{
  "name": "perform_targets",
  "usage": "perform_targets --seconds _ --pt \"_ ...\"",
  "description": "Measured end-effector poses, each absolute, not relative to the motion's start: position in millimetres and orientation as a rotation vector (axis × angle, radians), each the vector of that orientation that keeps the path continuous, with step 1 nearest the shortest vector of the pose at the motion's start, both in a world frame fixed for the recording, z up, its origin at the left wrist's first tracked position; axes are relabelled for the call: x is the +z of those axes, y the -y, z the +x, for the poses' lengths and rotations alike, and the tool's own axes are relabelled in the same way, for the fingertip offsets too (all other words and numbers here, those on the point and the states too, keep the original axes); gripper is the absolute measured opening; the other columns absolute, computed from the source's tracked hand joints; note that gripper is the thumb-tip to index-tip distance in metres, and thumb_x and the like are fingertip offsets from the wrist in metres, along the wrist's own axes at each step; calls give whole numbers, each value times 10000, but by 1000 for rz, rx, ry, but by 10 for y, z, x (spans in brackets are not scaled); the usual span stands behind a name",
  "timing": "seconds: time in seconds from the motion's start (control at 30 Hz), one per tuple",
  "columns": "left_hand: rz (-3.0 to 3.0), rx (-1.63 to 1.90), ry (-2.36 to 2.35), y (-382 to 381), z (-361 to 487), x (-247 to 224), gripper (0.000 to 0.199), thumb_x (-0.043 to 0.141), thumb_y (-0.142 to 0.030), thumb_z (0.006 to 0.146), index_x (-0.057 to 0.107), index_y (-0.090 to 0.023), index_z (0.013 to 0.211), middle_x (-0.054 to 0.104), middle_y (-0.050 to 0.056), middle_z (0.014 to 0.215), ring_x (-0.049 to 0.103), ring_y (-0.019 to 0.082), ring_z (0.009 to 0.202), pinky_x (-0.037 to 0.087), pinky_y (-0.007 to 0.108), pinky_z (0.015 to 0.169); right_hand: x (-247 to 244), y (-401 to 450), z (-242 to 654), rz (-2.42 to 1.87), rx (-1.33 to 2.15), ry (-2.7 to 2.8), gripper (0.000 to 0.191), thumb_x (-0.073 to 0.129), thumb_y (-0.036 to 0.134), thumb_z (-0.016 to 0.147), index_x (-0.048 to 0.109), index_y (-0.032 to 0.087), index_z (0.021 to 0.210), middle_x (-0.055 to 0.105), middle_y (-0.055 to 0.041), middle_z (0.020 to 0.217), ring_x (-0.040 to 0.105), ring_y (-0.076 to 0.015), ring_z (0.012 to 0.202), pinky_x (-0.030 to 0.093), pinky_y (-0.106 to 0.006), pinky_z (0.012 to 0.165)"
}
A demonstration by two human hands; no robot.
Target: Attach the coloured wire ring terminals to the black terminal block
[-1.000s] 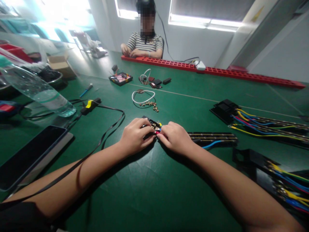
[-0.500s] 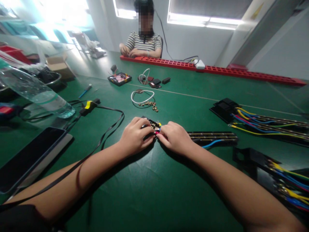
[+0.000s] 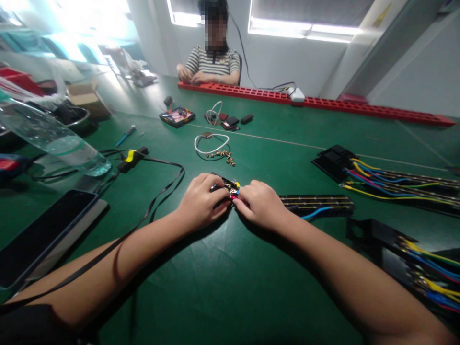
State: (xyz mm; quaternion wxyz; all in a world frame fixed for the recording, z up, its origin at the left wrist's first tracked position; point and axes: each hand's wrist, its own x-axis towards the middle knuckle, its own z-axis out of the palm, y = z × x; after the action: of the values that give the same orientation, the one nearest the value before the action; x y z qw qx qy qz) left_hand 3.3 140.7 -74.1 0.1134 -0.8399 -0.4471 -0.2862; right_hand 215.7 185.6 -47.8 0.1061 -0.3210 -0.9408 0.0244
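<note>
In the middle of the green table (image 3: 223, 278), my left hand (image 3: 203, 201) curls its fingers round the black housing (image 3: 227, 182) of a wired assembly. My right hand (image 3: 260, 203) pinches at the red and blue wire ends beside it; the exact grip is hidden by the fingers. Yellow and brass-coloured parts show between the hands. A long black strip (image 3: 318, 205) with a blue wire runs out to the right from under my right hand. Beyond my hands lie small brass screws (image 3: 230, 158) and a white loop (image 3: 212, 136).
More wired black assemblies (image 3: 334, 160) lie at the right. A phone (image 3: 46, 235), a plastic bottle (image 3: 57, 139) and a black cable (image 3: 167, 184) are at the left; the cable crosses over my left forearm. Across the table sits a person (image 3: 212, 64) behind a red rail (image 3: 330, 105).
</note>
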Motion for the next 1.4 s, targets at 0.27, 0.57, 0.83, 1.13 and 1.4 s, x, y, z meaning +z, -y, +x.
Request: perform_targets --seconds 0.27,0.57,0.83,1.13,1.4 --pt "-2467 -781 1334 -1397 47 -722 162 639 -329 906 699 -212 1001 617 95 1095 528 244 961 485 404 844 -479 -1846 2168 -941 84 2757 273 494 327 991 623 171 808 656 -61 817 475 -191 751 290 -332 727" --pt "-2474 -772 1322 -1409 42 -710 146 641 -309 900 697 -206 986 628 95 1082 525 237 939 480 397 830 -400 -1861 2184 -1112 144 2578 150 525 258 956 622 154 909 621 -76 901 518 -192 829 339 -296 746" --pt "-2470 -806 1245 -1426 26 -759 115 643 -292 904 692 -214 974 665 72 1064 570 240 994 483 404 874 -312 -1871 2208 -1273 167 2682 180 557 293 942 648 174 842 623 -58 829 512 -170 732 303 -291 657" --pt "-2481 -814 1229 -1424 23 -769 122 647 -272 903 686 -211 1001 684 62 1164 584 258 1085 498 429 933 -358 -1937 2193 -1303 478 2601 139 589 222 902 645 163 790 643 -53 819 514 -146 703 321 -265 640" --pt "-2502 -837 1229 -1426 33 -757 114 643 -259 910 686 -188 988 696 73 1157 559 286 1189 496 451 962 -415 -1981 2197 -1365 701 2449 148 618 231 866 628 163 735 640 -16 731 496 -118 645 280 -245 588"
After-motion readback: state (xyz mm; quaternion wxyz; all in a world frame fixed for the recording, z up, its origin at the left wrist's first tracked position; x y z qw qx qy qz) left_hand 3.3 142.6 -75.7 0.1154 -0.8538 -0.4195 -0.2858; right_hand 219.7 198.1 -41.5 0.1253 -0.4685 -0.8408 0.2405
